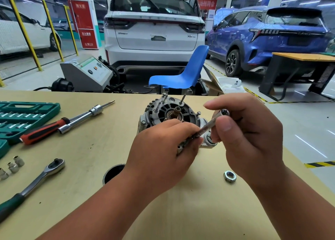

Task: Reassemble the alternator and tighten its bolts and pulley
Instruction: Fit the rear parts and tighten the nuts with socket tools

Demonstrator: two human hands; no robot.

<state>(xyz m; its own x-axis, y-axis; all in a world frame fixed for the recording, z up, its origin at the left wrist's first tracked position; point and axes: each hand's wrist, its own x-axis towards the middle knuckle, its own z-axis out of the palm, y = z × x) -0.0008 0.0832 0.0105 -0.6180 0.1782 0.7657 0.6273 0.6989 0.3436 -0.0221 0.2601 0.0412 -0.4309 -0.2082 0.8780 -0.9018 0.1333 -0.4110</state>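
The left hand pinches the lower end of a long bolt. The right hand pinches its head, over the alternator on the table.

Beyond the bench: white SUV parked tail-on, centre. Blue car to its right. Blue plastic chair before the SUV. Grey console machine on the floor, left of the chair. Yellow posts and red sign at left. Wood-topped black table far right.

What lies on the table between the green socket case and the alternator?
In the head view, a red-handled driver and a chrome bar beside it lie between the socket case and the alternator.
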